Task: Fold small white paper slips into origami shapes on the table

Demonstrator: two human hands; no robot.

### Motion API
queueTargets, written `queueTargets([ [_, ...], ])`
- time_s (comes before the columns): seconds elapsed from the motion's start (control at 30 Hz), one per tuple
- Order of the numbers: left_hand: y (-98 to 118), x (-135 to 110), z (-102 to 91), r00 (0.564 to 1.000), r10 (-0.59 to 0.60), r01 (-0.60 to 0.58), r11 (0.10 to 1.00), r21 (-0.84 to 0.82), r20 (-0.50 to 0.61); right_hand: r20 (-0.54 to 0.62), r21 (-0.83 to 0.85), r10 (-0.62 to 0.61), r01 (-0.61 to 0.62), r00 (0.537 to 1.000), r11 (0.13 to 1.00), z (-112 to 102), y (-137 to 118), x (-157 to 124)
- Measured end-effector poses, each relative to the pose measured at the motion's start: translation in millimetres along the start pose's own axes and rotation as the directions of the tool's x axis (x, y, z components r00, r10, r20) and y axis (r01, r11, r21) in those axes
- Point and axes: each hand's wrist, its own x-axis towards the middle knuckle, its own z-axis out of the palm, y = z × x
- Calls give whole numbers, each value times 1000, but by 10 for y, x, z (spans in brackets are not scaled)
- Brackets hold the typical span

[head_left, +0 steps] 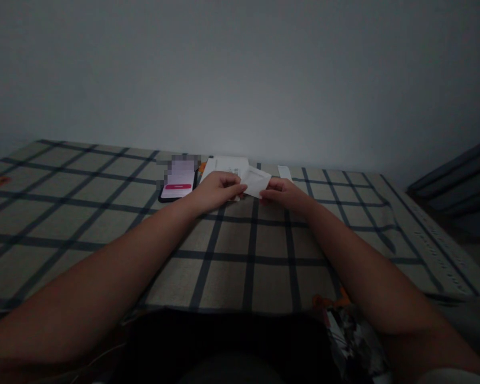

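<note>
A small white packet [256,182], flat and paper-like, is held up over the table between both hands. My left hand [221,188] pinches its left edge between thumb and fingers. At its lower right corner, my right hand [282,193] grips it the same way. Behind the left hand lies a white box or sheet [228,161] with small dark print, partly covered by that hand. A narrow white strip [284,172] rests on the cloth just beyond the right hand. The dim light hides any print on the packet.
A phone [178,181] with a lit screen lies left of my left hand. The checked tablecloth [224,277] reaches back to a plain wall [240,74]. Dark striped fabric [460,186] stands at the right. A patterned bag-like item [356,341] is near my right forearm.
</note>
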Motion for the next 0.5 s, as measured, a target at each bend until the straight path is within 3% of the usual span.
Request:
queueTargets([
  [0.17,-34,-15,32,998,29,-31,998,46,48,-74,10,-34,35,997,999,24,-17,7],
  [0.37,-59,16,61,988,30,-28,999,19,-151,-67,-17,-17,16,998,1000,21,-29,19],
  [0.5,-70,17,72,986,16,-16,1000,3,-167,-102,-63,-72,66,992,996,40,-13,29],
])
